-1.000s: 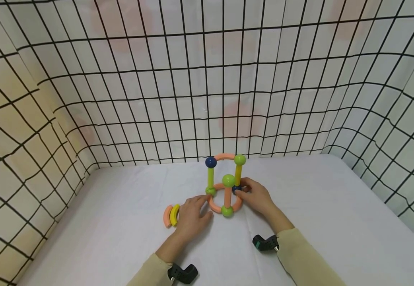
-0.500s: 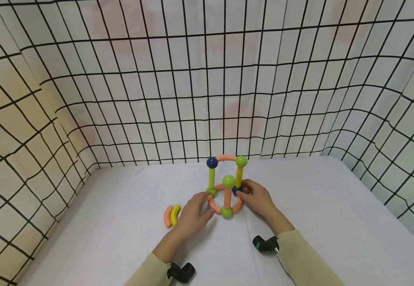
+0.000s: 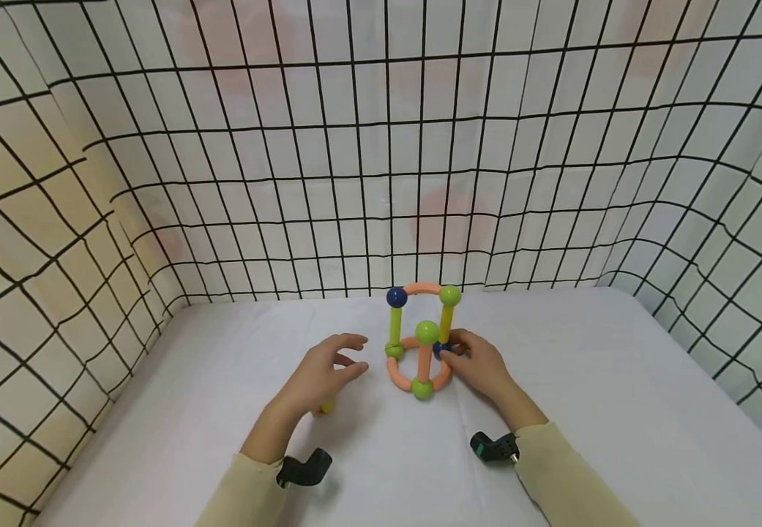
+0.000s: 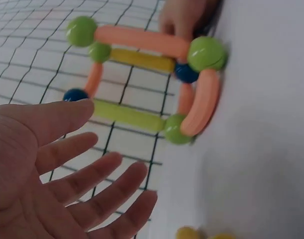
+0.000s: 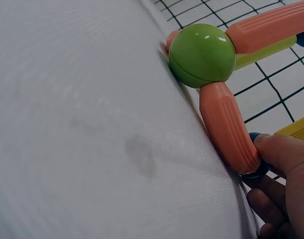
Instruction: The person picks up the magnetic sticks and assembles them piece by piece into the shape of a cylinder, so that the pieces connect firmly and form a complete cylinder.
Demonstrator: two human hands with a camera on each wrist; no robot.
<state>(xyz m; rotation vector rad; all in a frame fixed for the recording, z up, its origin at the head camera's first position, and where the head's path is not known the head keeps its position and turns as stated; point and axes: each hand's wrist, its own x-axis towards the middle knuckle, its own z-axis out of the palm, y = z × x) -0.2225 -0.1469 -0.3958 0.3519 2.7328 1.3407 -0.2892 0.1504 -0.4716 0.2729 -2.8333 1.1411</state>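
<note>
A frame of toy rods and balls stands on the white tabletop. Orange curved rods (image 5: 229, 129) form its base ring, joined by green balls (image 3: 423, 388) and a dark blue ball (image 3: 442, 348). Three uprights rise from it: a lime rod (image 3: 396, 326), an orange rod (image 3: 424, 364) and a yellow rod (image 3: 446, 324). On top, another orange curved rod (image 3: 423, 288) links a blue ball (image 3: 397, 297) and a green ball (image 3: 449, 296). My right hand (image 3: 484, 369) pinches the lower blue ball. Left of the frame, my left hand (image 3: 321, 373) is apart from it, fingers spread, holding nothing.
Partly covered by the left hand, a yellow curved piece (image 3: 326, 407) lies on the table (image 3: 585, 380), with a bit of orange beside it. A black wire grid (image 3: 381, 176) over white cloth encloses the back and sides.
My left hand has drawn back leftward from the frame's lower left green ball and now hovers over the loose curved pieces. The right hand stays at the blue ball.
</note>
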